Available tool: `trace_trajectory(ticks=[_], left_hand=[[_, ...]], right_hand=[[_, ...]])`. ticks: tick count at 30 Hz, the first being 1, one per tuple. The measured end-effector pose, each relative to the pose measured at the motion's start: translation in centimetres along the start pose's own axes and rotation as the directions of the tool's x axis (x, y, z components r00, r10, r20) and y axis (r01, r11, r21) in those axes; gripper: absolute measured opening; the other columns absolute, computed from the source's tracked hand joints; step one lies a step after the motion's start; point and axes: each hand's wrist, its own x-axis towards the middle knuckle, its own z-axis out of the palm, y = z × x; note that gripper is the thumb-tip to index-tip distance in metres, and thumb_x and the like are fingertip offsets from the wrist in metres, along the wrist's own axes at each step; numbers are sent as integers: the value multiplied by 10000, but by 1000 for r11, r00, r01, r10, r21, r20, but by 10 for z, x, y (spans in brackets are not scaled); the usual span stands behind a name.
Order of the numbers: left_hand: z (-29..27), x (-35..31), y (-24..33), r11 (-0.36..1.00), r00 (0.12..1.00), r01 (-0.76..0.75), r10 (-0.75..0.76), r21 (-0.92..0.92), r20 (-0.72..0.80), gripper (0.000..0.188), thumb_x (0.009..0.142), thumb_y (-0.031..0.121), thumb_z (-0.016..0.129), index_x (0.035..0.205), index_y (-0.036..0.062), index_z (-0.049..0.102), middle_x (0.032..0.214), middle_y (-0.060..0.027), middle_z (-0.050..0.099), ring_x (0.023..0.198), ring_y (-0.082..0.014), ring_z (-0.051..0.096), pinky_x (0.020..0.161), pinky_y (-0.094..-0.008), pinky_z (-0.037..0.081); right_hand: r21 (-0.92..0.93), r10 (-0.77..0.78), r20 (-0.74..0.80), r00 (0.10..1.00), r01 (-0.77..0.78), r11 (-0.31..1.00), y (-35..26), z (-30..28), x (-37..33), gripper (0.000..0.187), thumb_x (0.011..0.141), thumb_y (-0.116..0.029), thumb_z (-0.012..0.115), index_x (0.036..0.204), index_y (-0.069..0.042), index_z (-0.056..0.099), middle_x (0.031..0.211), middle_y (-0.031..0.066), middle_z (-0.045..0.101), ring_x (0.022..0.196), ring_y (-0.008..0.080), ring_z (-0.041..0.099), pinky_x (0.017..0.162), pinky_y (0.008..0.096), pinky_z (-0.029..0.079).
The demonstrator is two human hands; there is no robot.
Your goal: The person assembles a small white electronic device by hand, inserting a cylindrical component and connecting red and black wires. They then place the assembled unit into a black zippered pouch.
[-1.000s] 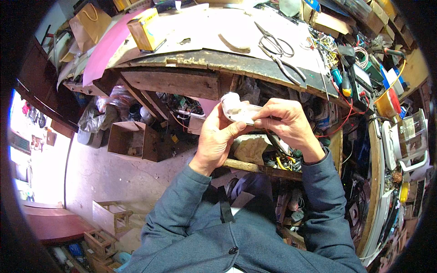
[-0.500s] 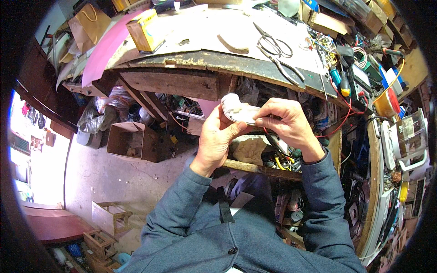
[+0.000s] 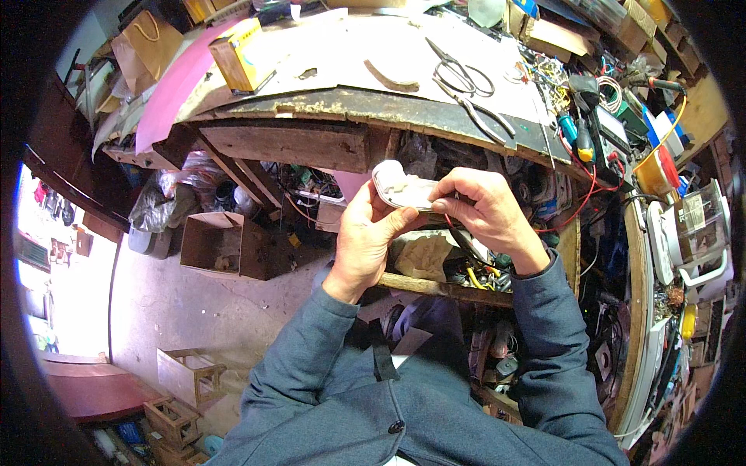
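Both hands hold a small white plastic casing in front of the workbench edge. My left hand supports it from below, thumb pressed against its underside. My right hand pinches its right end between thumb and fingers. The casing is oblong with a rounded left end, and its open inner side faces me. A dark cable runs down beneath my right hand.
On the bench lie scissors, pliers, a yellow box, a pink sheet and a multimeter with red leads. A shelf of cluttered wires sits below. A cardboard box and wooden crates stand on the floor.
The white cloth-like wrap seen around the casing a second ago is gone from view. The casing now lies flatter between both hands, which have barely shifted.
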Motion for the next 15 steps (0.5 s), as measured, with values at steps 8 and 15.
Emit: trace_trajectory(ticks=[8, 15], left_hand=[[2, 0, -1, 999, 999, -17, 18, 33, -45, 508, 947, -9, 728, 1403, 13, 505, 1288, -98, 660, 1161, -212, 668, 974, -368, 600], [2, 0, 0, 1000, 999, -4, 4, 9, -39, 497, 946, -15, 725, 1396, 15, 515, 1282, -93, 663, 1157, -204, 668, 970, -363, 601]], right_hand=[[-185, -120, -47, 992, 110, 977, -1, 2, -1, 140, 849, -59, 771, 975, -33, 716, 860, 146, 686, 793, 321, 694, 702, 383, 553], [-142, -82, -24, 996, 78, 987, -2, 3, -1, 124, 864, -51, 756, 981, -32, 718, 878, 136, 683, 815, 323, 691, 714, 383, 555]])
